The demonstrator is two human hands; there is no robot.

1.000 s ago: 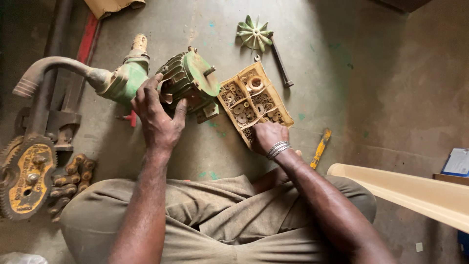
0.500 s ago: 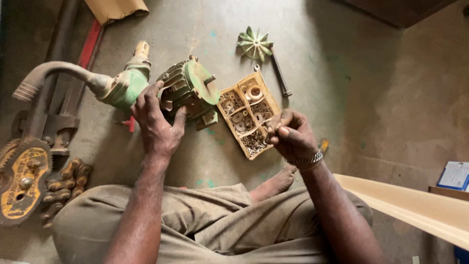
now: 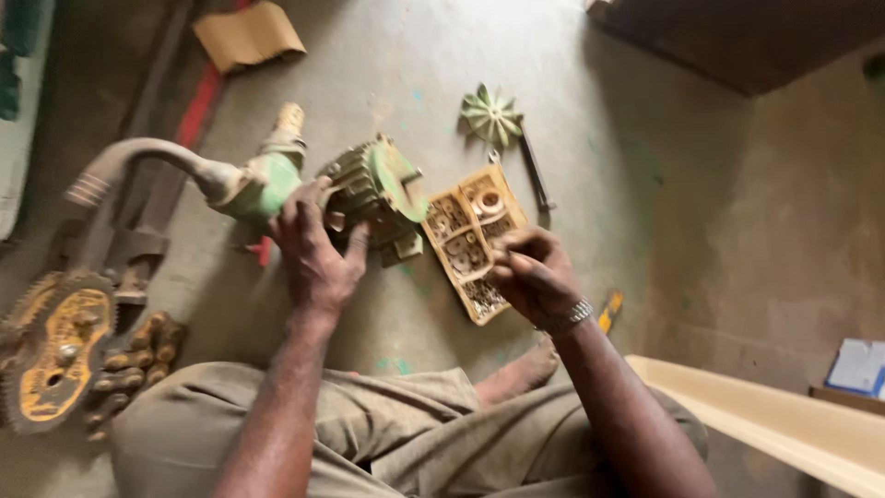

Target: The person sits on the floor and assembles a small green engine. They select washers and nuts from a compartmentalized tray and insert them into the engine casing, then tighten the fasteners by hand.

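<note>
Resting on the floor at about eleven o'clock from the parts tray (image 3: 472, 242), the green pump body (image 3: 369, 189) was gripped by the left hand (image 3: 313, 254); the right hand (image 3: 530, 275) was curled closed above the tray, contents unclear. Judging by this, a small part was being fetched; fitting it calls for steadying the pump.

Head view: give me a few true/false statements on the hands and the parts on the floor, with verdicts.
1. The left hand grips the green motor housing. True.
2. The right hand rests flat on the floor. False: it is raised over the yellow compartment tray, fingers pinched.
3. The green fan wheel lies inside the tray. False: it lies on the floor beyond it.
4. A wristband is on the right wrist. True.
</note>
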